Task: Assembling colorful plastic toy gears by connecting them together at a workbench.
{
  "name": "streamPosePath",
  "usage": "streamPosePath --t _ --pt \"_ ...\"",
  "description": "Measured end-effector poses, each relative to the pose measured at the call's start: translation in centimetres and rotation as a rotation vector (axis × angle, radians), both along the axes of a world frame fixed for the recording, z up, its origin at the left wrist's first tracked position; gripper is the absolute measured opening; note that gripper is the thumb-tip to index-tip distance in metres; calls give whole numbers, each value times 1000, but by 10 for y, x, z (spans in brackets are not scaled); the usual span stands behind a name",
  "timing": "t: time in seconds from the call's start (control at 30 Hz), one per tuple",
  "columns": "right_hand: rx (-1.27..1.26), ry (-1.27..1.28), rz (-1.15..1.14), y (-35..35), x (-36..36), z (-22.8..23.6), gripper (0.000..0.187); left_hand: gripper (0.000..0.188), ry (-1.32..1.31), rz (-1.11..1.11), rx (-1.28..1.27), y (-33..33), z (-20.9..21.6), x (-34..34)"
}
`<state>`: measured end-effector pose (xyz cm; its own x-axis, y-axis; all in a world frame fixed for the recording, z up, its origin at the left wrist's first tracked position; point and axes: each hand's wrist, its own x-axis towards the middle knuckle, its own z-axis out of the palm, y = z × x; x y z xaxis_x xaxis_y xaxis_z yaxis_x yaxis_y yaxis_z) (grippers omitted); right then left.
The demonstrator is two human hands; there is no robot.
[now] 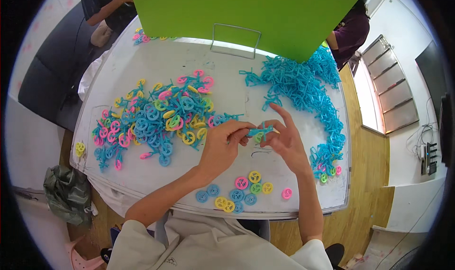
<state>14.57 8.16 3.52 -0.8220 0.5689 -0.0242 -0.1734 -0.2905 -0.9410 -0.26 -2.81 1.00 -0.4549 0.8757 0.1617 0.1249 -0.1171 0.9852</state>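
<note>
Over the middle of the table my two hands meet at a small blue plastic frame piece (258,131). My left hand (223,141) pinches its left end between thumb and fingers. The right end is in the fingers of my right hand (286,144), with the index finger raised off it. A light green wheel, partly hidden by the fingers, shows just under the piece. Near my body lie loose small plastic wheels: blue, yellow, green and a pink wheel (241,183). Another pink wheel (286,193) lies beside my right forearm.
Left of my hands spreads a pile of blue pieces with coloured wheels (156,113). A heap of bare blue frame pieces (298,82) runs down the table's right side. A green panel (237,14) stands at the back, with a wire stand (235,40) before it. Two people sit beyond.
</note>
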Motion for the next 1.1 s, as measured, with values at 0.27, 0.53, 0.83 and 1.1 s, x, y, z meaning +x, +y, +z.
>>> streamPosePath --t 0.27,0.53,0.83,1.1 --pt "750 -407 -187 11 3 -21 21 24 369 21 -83 12 -9 0" --pt "388 -245 -360 19 4 -23 17 27 1023 65 1 37 -35 22" --pt "739 -417 -289 11 5 -8 9 15 -120 -33 -109 23 -7 -12" --pt "838 -379 -223 8 1 -22 9 8 -400 -198 -171 25 -12 -17"
